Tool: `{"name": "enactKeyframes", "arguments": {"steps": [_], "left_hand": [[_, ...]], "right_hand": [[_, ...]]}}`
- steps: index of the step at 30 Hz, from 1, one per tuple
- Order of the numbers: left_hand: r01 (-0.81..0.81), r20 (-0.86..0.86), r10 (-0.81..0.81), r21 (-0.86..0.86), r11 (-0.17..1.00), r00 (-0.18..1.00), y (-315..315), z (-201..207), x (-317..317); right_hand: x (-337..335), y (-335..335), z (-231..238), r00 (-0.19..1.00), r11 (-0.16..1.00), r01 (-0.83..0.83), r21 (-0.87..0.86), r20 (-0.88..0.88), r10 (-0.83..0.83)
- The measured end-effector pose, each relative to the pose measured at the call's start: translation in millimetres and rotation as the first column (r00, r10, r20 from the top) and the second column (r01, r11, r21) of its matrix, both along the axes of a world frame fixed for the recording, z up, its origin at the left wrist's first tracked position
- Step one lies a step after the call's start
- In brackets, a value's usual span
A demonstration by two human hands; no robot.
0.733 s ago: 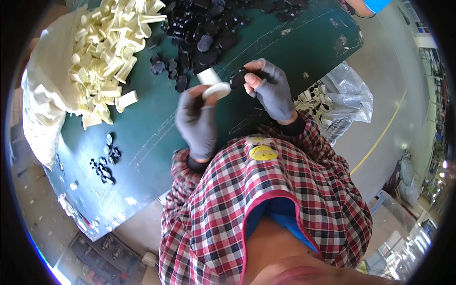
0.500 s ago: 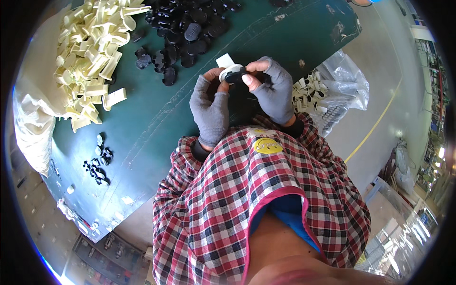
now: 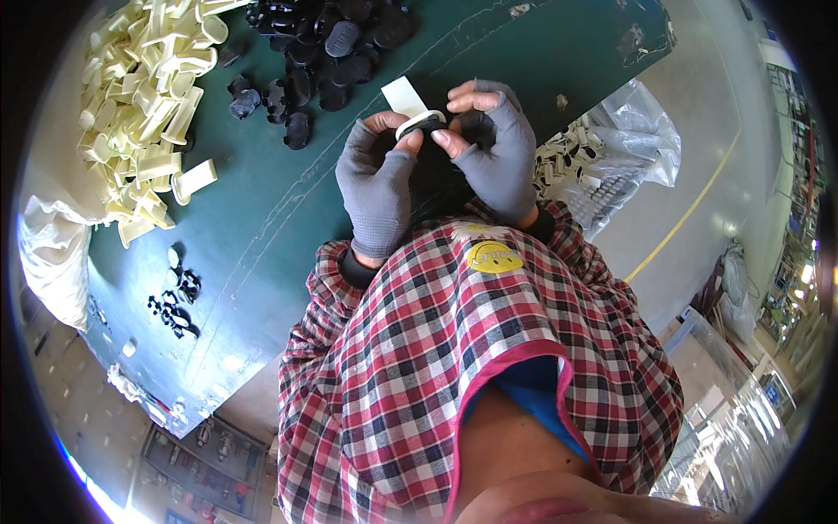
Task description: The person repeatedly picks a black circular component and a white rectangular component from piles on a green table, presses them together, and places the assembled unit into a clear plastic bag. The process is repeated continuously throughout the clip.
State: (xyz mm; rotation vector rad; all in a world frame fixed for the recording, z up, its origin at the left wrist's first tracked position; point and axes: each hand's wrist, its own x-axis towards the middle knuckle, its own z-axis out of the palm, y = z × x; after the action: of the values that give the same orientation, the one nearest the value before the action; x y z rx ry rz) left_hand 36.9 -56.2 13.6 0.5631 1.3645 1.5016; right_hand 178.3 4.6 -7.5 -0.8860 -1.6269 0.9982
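Green tabletop (image 3: 253, 166), cream part (image 3: 403, 96), black cap (image 3: 426, 127), between left fingers (image 3: 384, 122) and right fingers (image 3: 472, 100)

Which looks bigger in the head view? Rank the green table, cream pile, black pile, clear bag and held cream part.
1. Green table
2. Cream pile
3–4. Black pile and clear bag: too alike to rank
5. Held cream part

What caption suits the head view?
Left hand holding a cream piece, right hand at the black cap against it.
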Motion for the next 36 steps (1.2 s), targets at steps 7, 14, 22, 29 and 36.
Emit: {"name": "enactKeyframes", "arguments": {"steps": [7, 14, 22, 29, 36], "left_hand": [[0.0, 0.118, 0.001, -0.005, 1.0, 0.993, 2, 4, -1], [0.072, 0.063, -0.069, -0.045, 0.996, 0.996, 3, 5, -7], [0.033, -0.04, -0.033, -0.003, 0.999, 0.999, 2, 2, -9], [0.038, -0.185, -0.031, 0.037, 0.999, 0.982, 3, -6, -9], [0.073, -0.284, -0.068, 0.006, 0.997, 0.956, 3, -5, -15]], "right_hand": [[4, 5, 2, 0.968, 0.895, -0.223, -0.385, -0.196, 0.157], [3, 4, -3, 0.986, 0.971, -0.151, -0.187, -0.092, 0.135], [3, 1, -1, 0.978, 0.897, -0.18, -0.404, -0.171, 0.12], [5, 24, -3, 0.962, 0.89, -0.271, -0.368, -0.132, 0.239], [2, 36, 4, 0.935, 0.856, -0.356, -0.375, -0.137, 0.328]]}}
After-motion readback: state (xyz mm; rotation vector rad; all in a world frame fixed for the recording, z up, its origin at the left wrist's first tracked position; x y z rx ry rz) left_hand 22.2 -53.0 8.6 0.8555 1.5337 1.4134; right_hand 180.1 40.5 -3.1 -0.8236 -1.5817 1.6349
